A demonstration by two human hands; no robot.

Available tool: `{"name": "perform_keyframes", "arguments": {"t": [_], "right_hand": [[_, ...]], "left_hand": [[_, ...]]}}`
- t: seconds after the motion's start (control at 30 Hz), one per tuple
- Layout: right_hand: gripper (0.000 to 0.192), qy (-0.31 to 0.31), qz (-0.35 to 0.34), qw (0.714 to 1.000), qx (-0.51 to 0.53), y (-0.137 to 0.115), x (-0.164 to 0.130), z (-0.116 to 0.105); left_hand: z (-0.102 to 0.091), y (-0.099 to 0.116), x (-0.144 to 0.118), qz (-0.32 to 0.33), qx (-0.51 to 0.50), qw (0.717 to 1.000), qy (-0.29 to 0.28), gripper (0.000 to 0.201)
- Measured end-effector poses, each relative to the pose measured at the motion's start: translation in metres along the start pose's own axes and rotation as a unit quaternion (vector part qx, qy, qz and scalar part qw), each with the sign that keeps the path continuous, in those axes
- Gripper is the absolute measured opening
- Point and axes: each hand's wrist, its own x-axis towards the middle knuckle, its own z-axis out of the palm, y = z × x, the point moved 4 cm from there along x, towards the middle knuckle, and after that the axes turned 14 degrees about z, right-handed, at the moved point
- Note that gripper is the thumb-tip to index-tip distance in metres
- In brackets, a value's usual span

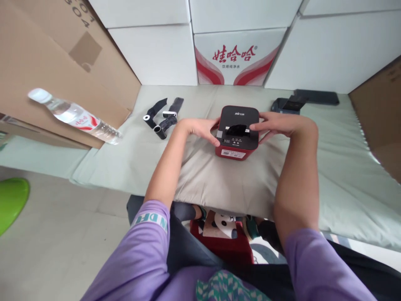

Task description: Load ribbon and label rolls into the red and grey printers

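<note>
1. White cartons [150, 50] wall off the back of the scene at 12 o'clock; one carton [239, 58] among them bears red waves and red Chinese lettering.
2. A brown cardboard sheet [46, 62] leans at 10 o'clock, and a second brown box [380, 113] stands at 3 o'clock.
3. A pale green mat [344, 175] covers the surface from side to side, with a grey-beige cushion [219, 179] lying on it at the near edge.
4. The person's purple sleeves [138, 259] fill the foreground at 6 o'clock, both bare forearms reaching forward over the cushion.
5. A red-and-black box-shaped device [239, 131] sits on the cushion at centre, a white label on its near face and a dark slot in its black top.
6. The left hand [200, 127] is pressed against the device's 9 o'clock side, fingers loosely spread and curled onto the top edge.
7. The right hand [277, 123] clasps the 3 o'clock side, fingers stretched across the black top towards the slot.
8. A clear water bottle [73, 115] with a red label lies tilted against the cardboard at 9 o'clock.
9. A dark flat tray [316, 97] and a small dark object [286, 105] rest at 1 o'clock beyond the device.
10. Black strap-like pieces [161, 117] lie at 11 o'clock, apart from the left hand.
11. A green rounded object [12, 200] shows on the floor at 8 o'clock.
</note>
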Motion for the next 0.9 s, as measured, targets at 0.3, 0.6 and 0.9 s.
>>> {"name": "perform_keyframes", "arguments": {"t": [0.3, 0.6, 0.9], "right_hand": [[0.123, 0.054, -0.241, 0.969, -0.026, 0.031, -0.032, 0.059], [0.136, 0.143, -0.289, 0.946, 0.017, -0.034, 0.033, 0.021], [0.135, 0.173, -0.293, 0.940, 0.026, -0.038, 0.090, -0.005]], "left_hand": [[0.054, -0.019, -0.021, 0.076, -0.025, 0.976, 0.205, 0.161], [-0.032, -0.033, 0.031, 0.137, -0.001, 0.937, 0.321, 0.153], [-0.055, -0.060, 0.056, 0.096, -0.016, 0.930, 0.354, 0.144]]}}
